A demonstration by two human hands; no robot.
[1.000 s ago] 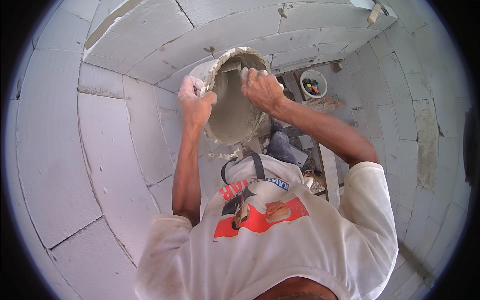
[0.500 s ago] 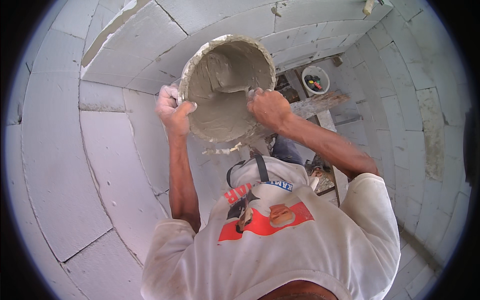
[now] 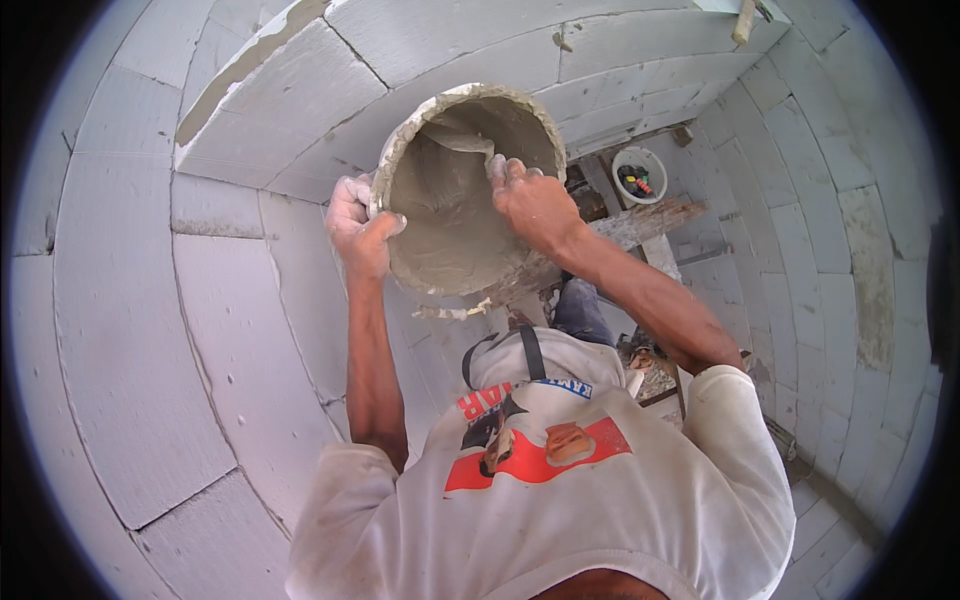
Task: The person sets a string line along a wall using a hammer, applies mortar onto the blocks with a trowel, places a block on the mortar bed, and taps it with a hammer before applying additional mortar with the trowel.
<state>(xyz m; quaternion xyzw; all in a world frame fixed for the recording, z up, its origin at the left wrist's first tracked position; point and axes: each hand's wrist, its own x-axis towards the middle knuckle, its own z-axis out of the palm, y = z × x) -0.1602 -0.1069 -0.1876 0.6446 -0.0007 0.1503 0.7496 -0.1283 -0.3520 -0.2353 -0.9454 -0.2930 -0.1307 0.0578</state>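
A round bucket with a mortar-crusted rim is tilted so its mouth faces me. Wet grey mortar coats its inside and lies along the lower wall. My left hand, dusted white, grips the left side of the rim, thumb over the inner edge. Inside the mouth, toward the right, my right hand is closed around the handle of a trowel. Its mortar-smeared blade reaches up and left against the bucket's inner wall; part of the handle is hidden by my fingers.
Pale block walls rise on the left, ahead and right. A wooden plank crosses below, right of the bucket. Beyond it stands a small white bucket with tools inside. A wooden-handled tool rests on the far ledge.
The trowel blade, earlier low in the mortar, has come up toward the upper inner wall and shows more clearly. My right hand has turned at the wrist. The left still holds the rim.
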